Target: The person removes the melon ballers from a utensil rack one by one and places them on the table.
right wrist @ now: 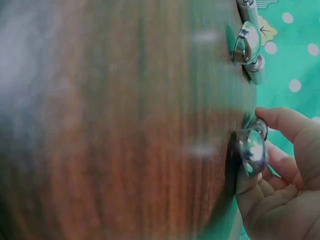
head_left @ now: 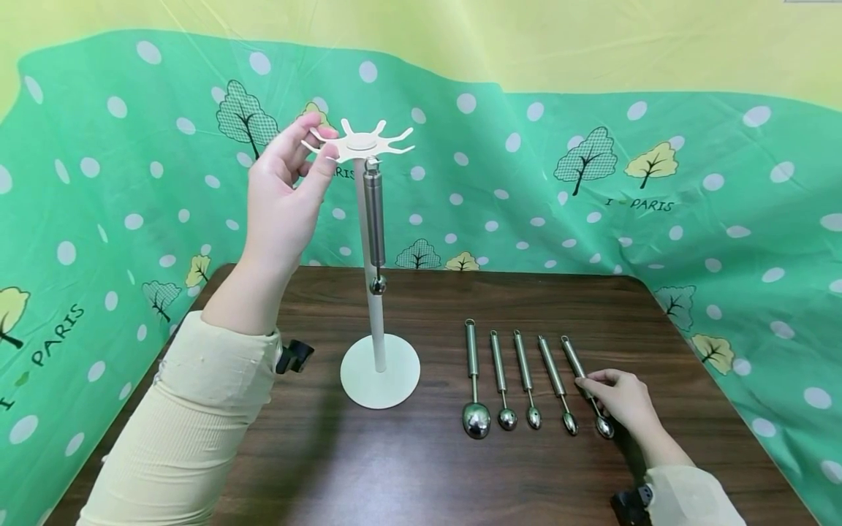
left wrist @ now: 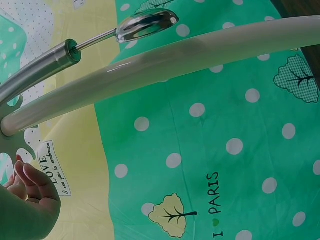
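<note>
My left hand (head_left: pixel 286 193) is raised and pinches a prong of the flat, sun-shaped white top (head_left: pixel 358 143) of the stand (head_left: pixel 379 369), whose slim matte pole rises from a round base on the dark wood-grain table (head_left: pixel 421 467). One polished steel scoop (head_left: pixel 375 219) hangs from a prong. My right hand (head_left: pixel 621 398) curls its fingers round the rightmost spoon (head_left: pixel 588 398) of five shiny round-bowled ones lying in a row, right of the stand.
</note>
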`<state>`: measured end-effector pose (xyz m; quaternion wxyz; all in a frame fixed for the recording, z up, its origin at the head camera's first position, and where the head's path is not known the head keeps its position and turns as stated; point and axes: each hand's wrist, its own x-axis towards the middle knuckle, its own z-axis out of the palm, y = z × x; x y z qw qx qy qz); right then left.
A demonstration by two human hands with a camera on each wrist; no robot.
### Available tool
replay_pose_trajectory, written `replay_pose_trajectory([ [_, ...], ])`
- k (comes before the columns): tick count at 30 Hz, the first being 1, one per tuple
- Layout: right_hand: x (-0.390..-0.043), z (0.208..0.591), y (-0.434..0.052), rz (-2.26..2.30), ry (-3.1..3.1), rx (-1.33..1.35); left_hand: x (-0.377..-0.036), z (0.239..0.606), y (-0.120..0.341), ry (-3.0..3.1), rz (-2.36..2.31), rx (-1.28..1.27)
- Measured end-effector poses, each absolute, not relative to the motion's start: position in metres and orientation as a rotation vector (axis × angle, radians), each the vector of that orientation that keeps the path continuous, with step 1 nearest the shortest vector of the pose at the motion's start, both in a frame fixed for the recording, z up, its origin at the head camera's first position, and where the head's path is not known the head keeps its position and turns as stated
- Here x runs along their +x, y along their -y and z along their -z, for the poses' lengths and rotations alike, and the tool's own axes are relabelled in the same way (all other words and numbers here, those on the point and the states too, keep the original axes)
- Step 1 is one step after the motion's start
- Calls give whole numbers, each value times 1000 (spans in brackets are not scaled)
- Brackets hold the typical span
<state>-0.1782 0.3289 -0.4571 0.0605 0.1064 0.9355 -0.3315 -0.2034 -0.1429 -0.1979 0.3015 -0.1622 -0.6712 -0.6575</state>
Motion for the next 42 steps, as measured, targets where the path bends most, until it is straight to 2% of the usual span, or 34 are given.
replay_pose_trajectory([
  [27,-173,461,-329,1116,-2777,415,-203,199,144,1779,1746,-424],
  [42,-172,455,-333,1228,-2659,341,-203,198,143,1778,1746,-432],
])
